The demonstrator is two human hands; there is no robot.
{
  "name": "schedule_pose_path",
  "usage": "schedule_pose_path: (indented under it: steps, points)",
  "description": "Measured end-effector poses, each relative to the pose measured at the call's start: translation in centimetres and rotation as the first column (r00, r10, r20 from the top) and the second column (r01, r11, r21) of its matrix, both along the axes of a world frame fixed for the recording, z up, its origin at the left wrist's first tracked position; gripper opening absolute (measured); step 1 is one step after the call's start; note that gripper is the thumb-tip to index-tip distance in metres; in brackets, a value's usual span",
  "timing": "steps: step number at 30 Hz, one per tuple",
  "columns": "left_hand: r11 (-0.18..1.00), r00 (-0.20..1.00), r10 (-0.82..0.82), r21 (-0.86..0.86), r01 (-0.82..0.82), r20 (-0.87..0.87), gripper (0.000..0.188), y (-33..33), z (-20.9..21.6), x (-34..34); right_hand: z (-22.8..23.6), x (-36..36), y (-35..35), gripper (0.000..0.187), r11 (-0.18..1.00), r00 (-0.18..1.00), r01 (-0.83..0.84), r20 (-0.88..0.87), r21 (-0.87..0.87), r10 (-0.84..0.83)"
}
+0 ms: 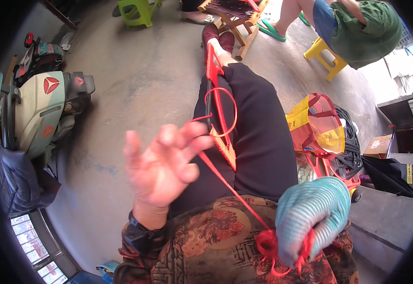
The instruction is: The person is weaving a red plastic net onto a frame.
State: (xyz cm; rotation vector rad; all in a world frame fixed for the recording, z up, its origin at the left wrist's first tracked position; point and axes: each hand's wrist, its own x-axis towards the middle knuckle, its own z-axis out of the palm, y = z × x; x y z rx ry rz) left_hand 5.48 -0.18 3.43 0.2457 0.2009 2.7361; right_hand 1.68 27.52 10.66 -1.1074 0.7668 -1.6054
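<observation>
My left hand [166,163] is bare, with a dark band at the wrist. Its fingers are apart and bent, slightly blurred. Red cord [235,193] runs tight from beside those fingers to my right hand [313,220], which wears a teal ribbed glove. That hand is closed around a tangled bundle of red cord [269,244] at my belly. A narrow frame [208,102], dark where bare and wrapped in red cord elsewhere, rests along my legs. Over it curves a loose loop of cord [236,111]. Whether the cord hooks around a left finger is hidden.
A scooter [40,111] stands at left. To my right are a red and yellow bag [313,125], coiled black cord [351,142] and a black umbrella [389,177]. Ahead stand a green stool [137,13], a wooden folding stool [237,23] and another person on a yellow stool [325,59].
</observation>
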Motion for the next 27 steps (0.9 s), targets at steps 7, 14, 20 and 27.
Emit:
schedule_pose_path:
  steps: [7,14,20,27]
  points:
    - [0.923,0.949,0.186,-0.375,-0.081,0.255,0.053,-7.6,-1.2,7.2,-5.0,-0.2,-4.6,0.035,0.199,0.322,0.946,-0.828,0.257,-0.459]
    - [0.672,0.976,0.095,-0.736,0.082,0.195,0.029,-9.6,-1.6,12.4,-10.1,0.0,-8.7,0.035,0.208,0.154,0.970,-0.979,0.124,-0.133]
    - [0.759,0.997,-0.014,-0.650,-0.042,-0.082,0.023,-8.4,0.5,9.2,-8.8,-0.5,-7.7,0.037,0.181,0.149,0.978,-0.959,0.106,-0.243]
    - [0.702,0.907,0.363,-0.576,-0.418,-0.216,0.043,-2.6,1.6,-1.6,-6.7,-4.6,-3.5,0.011,-0.049,-0.264,0.956,-0.780,-0.288,-0.568]
